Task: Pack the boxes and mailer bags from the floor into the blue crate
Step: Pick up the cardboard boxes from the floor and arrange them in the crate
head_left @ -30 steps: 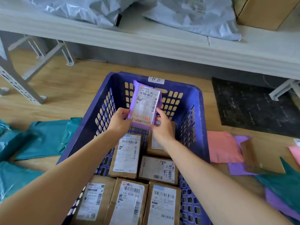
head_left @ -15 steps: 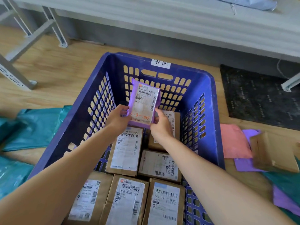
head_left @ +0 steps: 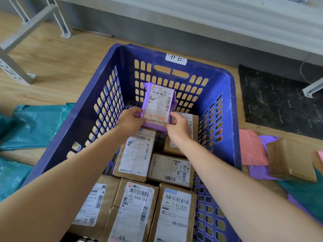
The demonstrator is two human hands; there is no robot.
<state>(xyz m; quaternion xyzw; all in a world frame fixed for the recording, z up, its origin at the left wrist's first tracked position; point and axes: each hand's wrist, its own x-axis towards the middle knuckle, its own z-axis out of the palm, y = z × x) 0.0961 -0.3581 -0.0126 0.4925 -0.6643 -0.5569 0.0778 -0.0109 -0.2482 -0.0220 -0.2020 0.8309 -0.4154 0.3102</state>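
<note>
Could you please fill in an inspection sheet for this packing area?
Surface: wooden floor.
Job's things: blue crate holds several labelled boxes; purple mailer bag held upright at its far end; teal bags, pink mailer, loose box lie outside.
Clutter: dark mat.
Grips: left hand, right hand both pinch the purple bag's lower corners.
Cables: one thin pale cord beyond the mat.
Surroundings: grey bench, metal legs.

"576 001" is printed on the purple mailer (head_left: 158,105); "436 A208 066" is read on the lower-centre box (head_left: 134,212).
</note>
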